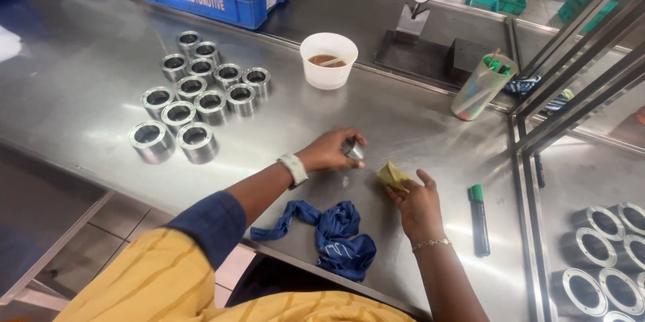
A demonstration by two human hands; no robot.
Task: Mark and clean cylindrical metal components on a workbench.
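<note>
Nearest, a blue cloth (339,238) lies crumpled at the near edge of the steel table (80,73). Further left on the table stand shiny metal rings (195,94) in a bunch, and the left hand (329,151) has its fingers closed on one small metal ring (352,149), set down near the middle. Just beside it, the right hand (418,204) pinches a folded yellow pad (392,176), with a green-capped marker (478,218) lying to the right.

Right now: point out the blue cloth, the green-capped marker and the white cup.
blue cloth (339,238), head view, middle of the crumpled bundle.
green-capped marker (478,220), head view, mid black barrel.
white cup (328,75), head view, front wall.
</note>
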